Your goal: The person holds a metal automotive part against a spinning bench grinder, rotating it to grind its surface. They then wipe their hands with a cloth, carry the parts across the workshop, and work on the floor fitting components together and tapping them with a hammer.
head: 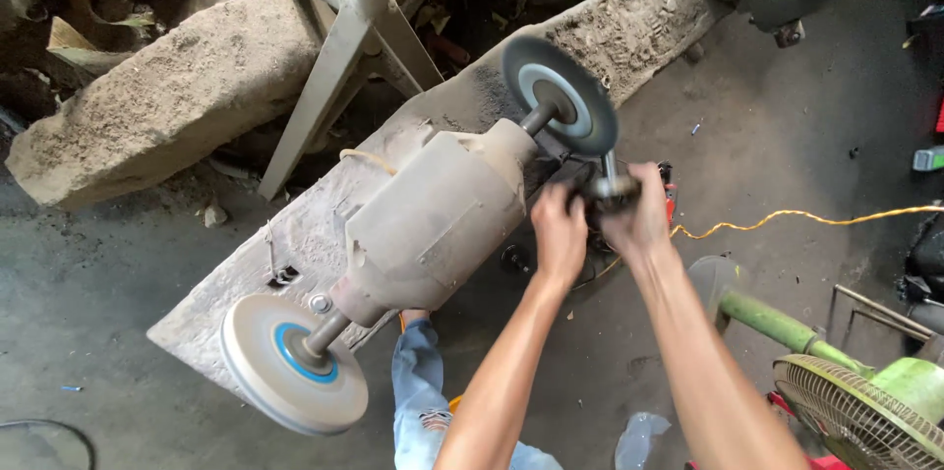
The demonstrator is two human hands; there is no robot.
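Observation:
A dusty bench grinder (pixel 433 219) sits on a long wooden beam (pixel 324 224), with a grey wheel (pixel 560 94) at its far end and a pale wheel with a blue centre (pixel 292 364) at its near end. My left hand (pixel 559 231) and my right hand (pixel 634 214) together grip a small dark metal part (pixel 612 190) with a shiny stem. They hold it just under the lower edge of the grey wheel.
A green fan (pixel 855 406) stands at the lower right. A yellow cord (pixel 787 219) runs across the concrete floor. A rough stone block (pixel 167 91) and a pale metal stand (pixel 344 47) lie behind the beam. My denim-clad knee (pixel 418 401) is below the grinder.

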